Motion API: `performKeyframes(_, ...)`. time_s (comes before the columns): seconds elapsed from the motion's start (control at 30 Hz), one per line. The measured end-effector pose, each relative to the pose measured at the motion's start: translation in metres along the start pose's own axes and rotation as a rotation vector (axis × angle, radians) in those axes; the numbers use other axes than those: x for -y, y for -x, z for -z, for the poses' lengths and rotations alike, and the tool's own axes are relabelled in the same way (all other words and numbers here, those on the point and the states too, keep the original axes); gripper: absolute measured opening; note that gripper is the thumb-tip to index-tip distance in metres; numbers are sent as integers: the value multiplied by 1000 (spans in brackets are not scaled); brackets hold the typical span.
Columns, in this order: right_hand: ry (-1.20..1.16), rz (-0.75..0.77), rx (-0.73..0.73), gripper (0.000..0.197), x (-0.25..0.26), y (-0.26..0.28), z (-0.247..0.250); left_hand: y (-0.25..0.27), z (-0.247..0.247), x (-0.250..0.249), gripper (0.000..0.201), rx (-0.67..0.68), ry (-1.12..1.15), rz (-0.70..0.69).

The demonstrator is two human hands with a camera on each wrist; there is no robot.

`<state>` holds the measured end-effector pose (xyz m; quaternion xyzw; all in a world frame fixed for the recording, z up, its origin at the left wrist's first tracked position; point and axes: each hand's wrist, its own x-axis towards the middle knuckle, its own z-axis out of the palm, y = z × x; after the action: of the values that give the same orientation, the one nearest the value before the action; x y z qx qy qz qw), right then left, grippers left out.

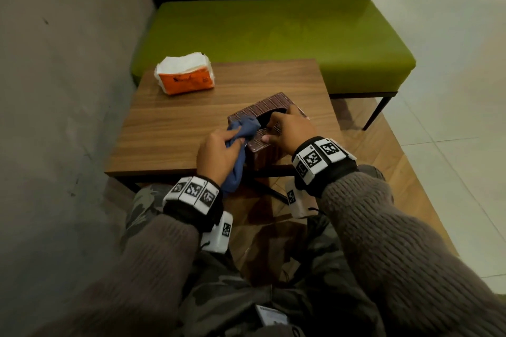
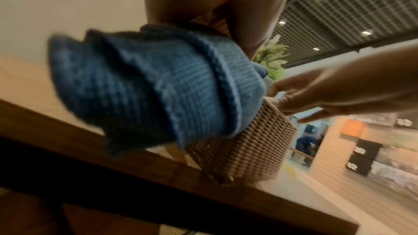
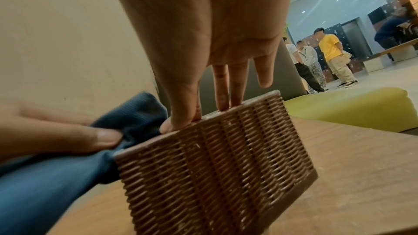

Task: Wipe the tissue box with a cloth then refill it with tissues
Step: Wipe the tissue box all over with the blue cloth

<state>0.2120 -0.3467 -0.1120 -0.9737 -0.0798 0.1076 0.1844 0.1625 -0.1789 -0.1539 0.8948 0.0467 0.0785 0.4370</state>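
A brown woven tissue box [image 1: 273, 102] stands near the front edge of the wooden table [image 1: 178, 128]. My right hand [image 1: 276, 131] arches over the box's top, thumb on the near edge and fingers by the dark slot, holding it. My left hand [image 1: 234, 141] grips a bunched blue cloth [image 1: 245, 128] against the box's left top corner; the cloth's tail hangs below the table edge. The left wrist view shows the cloth [image 2: 158, 87] draped over the box [image 2: 244, 153]. The right wrist view shows the thumb and fingers of my right hand [image 3: 199, 115] on the box [image 3: 214, 167] rim.
An orange pack of white tissues [image 1: 184, 76] lies at the table's far left corner. A green bench [image 1: 273, 35] runs behind the table, and a grey wall [image 1: 68, 63] stands to the left. Several people [image 3: 325, 60] stand far off to the right.
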Motion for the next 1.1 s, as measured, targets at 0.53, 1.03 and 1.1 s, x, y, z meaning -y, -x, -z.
performKeyframes(0.53, -39, -67, -44, 33, 2, 5, -1, 3, -2, -10, 30, 59, -202, -31)
performKeyframes(1.03, 47, 230, 203, 41, -31, 4, 30, -5, 17, -10, 32, 193, -386, -36)
performKeyframes(1.1, 52, 219, 167, 41, -30, 6, 24, -8, 16, -8, 26, 165, -321, 3)
